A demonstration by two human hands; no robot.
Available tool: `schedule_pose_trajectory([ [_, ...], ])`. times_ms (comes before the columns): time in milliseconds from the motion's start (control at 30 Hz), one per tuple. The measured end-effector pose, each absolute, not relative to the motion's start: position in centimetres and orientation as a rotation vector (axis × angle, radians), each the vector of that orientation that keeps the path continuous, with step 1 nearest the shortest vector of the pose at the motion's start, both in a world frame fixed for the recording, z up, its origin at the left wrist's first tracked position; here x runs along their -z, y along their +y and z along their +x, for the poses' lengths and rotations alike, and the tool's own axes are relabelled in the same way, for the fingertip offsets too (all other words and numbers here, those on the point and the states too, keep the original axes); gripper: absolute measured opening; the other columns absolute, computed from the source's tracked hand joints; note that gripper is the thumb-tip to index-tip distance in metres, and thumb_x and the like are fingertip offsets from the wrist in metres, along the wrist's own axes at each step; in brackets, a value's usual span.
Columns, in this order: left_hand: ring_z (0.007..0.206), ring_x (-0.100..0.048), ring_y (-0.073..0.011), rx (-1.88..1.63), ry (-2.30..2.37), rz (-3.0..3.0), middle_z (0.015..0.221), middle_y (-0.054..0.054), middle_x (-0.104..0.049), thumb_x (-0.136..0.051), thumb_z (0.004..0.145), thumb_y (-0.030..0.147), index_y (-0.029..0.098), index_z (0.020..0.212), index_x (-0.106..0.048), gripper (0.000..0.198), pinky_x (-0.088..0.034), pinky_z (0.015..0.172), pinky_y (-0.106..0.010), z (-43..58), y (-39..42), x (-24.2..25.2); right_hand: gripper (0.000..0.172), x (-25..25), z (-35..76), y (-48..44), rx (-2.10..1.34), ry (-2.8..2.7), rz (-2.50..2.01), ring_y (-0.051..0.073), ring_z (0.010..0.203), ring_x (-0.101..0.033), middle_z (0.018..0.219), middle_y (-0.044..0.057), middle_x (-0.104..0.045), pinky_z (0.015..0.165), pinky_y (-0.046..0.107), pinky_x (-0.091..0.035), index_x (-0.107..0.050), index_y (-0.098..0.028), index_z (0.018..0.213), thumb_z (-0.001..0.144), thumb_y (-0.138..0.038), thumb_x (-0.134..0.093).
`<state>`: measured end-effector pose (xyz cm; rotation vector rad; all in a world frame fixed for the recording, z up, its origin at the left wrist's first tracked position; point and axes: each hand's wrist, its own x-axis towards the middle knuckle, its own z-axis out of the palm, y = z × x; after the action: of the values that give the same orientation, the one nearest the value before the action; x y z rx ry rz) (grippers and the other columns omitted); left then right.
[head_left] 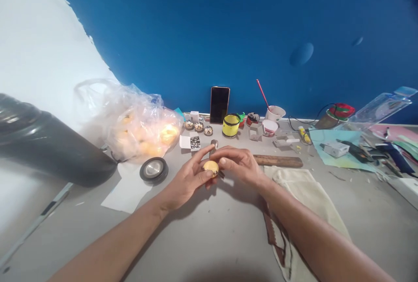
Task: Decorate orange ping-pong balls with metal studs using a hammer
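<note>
Between the thumb and fingers of my left hand [191, 176] is a small yellow ball [210, 168] with dark, shiny spots along its lower edge. My right hand [240, 164] curls in close beside it, fingertips at the ball's right side; whatever its fingers pinch, if anything, is hidden. Just behind the hands lies a hammer, its metal head [214, 144] partly covered and its wooden handle [281, 161] reaching right. An opened white box [185, 142] of small silver tacks [195, 143] sits beyond my left hand. Several silver-studded balls [199, 127] stand behind the box.
A clear plastic bag [140, 129] of yellow balls and a dark bottle [48, 142] with its lid [153, 170] occupy the left. Along the wall are a phone [219, 104], a yellow pot [230, 126] and a white cup [276, 113]. A cream cloth apron [307, 195] lies under my right forearm.
</note>
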<state>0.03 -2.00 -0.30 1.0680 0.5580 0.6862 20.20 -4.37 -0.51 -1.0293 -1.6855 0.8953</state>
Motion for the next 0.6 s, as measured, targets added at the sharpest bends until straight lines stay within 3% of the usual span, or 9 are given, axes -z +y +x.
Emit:
schedule_pose_trajectory([
  [200, 0.080, -0.056, -0.0149, -0.619, 0.538, 1.068, 0.089, -0.002, -0.062, -0.070, 0.092, 0.029, 0.032, 0.157, -0.037, 0.073, -0.045, 0.068, -0.026, -0.1, -2.1, 0.5, 0.043, 1.5, 20.0, -4.1, -1.209, -1.540, -0.939, 0.016, 0.076, -0.067, 0.100, 0.007, -0.074, 0.073, 0.031, -0.054, -0.077, -0.018, 0.103, 0.095, -0.056, -0.058],
  [300, 0.082, -0.055, -0.0149, -0.598, 0.535, 1.097, 0.091, -0.002, -0.059, -0.067, 0.094, 0.030, 0.036, 0.158, -0.033, 0.074, -0.045, 0.070, -0.027, 0.0, -2.2, 0.6, 0.048, 1.9, 19.1, -4.4, -1.331, -1.482, -0.954, 0.017, 0.070, -0.070, 0.084, 0.006, -0.074, 0.070, 0.031, -0.055, -0.076, -0.016, 0.107, 0.096, -0.059, -0.056],
  [400, 0.081, -0.054, -0.0144, -0.595, 0.502, 1.119, 0.091, -0.001, -0.058, -0.064, 0.096, 0.030, 0.038, 0.159, -0.030, 0.072, -0.043, 0.071, -0.027, 0.0, -2.3, 0.6, 0.049, 1.7, 18.5, -4.7, -1.412, -1.434, -0.982, 0.018, 0.066, -0.071, 0.071, 0.004, -0.072, 0.067, 0.030, -0.055, -0.074, -0.014, 0.105, 0.095, -0.059, -0.057],
  [600, 0.082, -0.050, -0.0136, -0.557, 0.490, 1.190, 0.099, -0.003, -0.056, -0.061, 0.097, 0.027, 0.039, 0.160, -0.027, 0.072, -0.042, 0.075, -0.028, -0.3, -2.6, 0.1, 0.045, 1.4, 18.3, -4.9, -1.524, -1.339, -0.900, 0.017, 0.065, -0.069, 0.073, 0.005, -0.072, 0.064, 0.029, -0.054, -0.074, -0.014, 0.092, 0.092, -0.058, -0.062],
])
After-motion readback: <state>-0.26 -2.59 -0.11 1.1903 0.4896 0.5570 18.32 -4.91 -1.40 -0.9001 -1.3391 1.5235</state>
